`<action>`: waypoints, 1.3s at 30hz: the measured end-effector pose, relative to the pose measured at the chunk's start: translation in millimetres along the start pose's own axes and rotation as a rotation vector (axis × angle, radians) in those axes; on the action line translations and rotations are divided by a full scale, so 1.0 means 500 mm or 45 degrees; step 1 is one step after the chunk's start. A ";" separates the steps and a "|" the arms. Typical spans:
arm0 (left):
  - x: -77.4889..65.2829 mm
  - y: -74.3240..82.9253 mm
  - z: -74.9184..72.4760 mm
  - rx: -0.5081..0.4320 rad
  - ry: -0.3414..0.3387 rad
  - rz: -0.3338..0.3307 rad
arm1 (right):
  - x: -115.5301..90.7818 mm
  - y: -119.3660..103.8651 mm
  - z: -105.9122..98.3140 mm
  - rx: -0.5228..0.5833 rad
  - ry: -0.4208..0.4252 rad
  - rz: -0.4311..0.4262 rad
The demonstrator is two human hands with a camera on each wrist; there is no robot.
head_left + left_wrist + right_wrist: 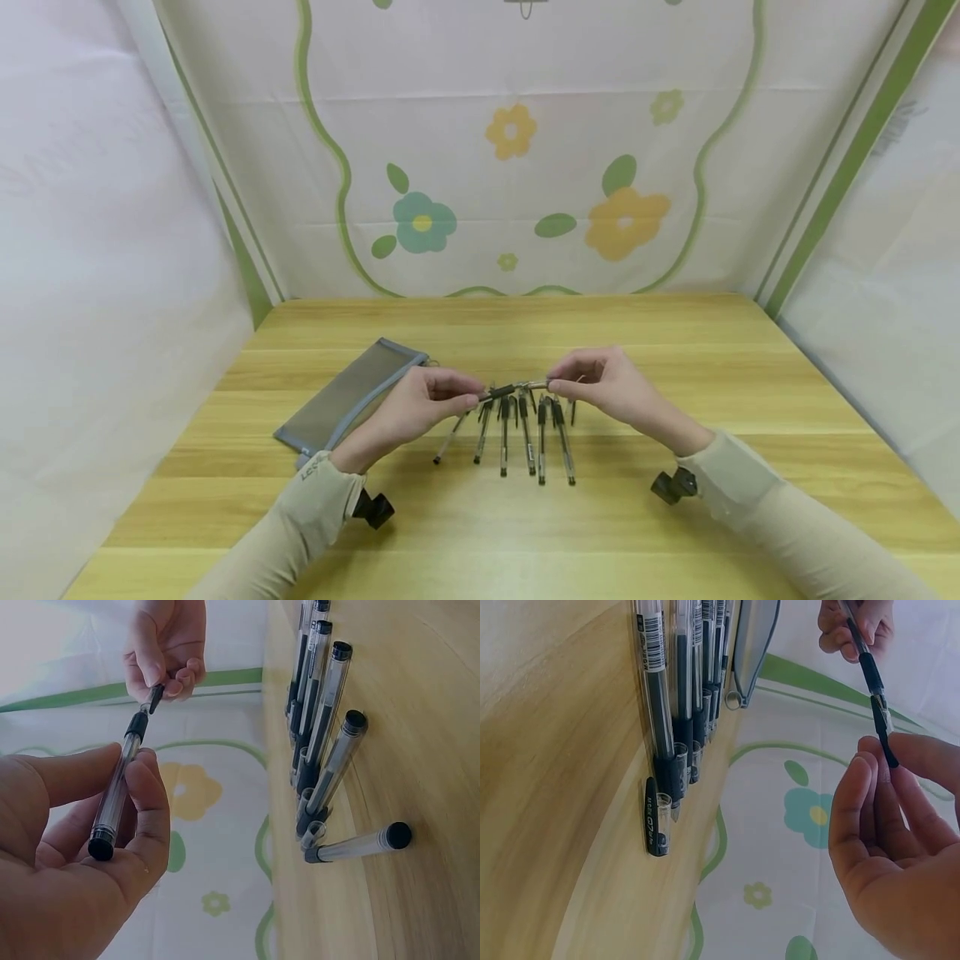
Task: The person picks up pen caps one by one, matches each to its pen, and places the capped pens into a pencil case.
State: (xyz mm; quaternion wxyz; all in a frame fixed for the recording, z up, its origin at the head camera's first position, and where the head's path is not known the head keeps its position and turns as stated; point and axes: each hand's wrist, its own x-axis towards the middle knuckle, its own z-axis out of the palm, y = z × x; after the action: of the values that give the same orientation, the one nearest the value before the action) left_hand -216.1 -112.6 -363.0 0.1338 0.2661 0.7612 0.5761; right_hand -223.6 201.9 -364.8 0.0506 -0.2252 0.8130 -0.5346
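Note:
My left hand (420,406) pinches a clear-barrelled gel pen (114,796) with a black grip and a black end plug, held above the table. Across from it, my right hand (615,393) pinches a black-clipped clear pen cap (883,727) between thumb and fingertips. The cap lies in line with the pen, at its writing end. Below both hands, several similar pens (542,429) lie side by side on the table, their black plugs toward me. Caps lie by their tips, and one loose cap (658,821) shows plainly in the right wrist view.
A grey mesh pencil pouch (348,390) with a blue-grey edge lies on the wooden table (480,533), left of the pens and partly behind my left hand. White flower-printed cloth (465,158) closes off the back, with pale cloth walls at both sides.

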 end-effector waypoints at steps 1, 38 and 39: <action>0.000 0.001 0.001 0.006 -0.005 0.010 | 0.000 0.001 0.001 0.009 -0.010 -0.002; -0.029 0.018 0.083 0.031 0.288 0.193 | -0.110 -0.048 0.078 0.329 0.445 0.026; -0.033 0.018 0.082 -0.020 0.287 0.170 | -0.111 -0.048 0.079 0.334 0.451 0.027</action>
State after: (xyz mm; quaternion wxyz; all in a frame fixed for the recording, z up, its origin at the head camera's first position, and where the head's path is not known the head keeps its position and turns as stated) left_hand -179.4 -86.8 -368.4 0.0111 0.2486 0.7474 0.6160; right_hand -153.8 183.9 -369.1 -0.0586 -0.1108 0.7350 -0.6663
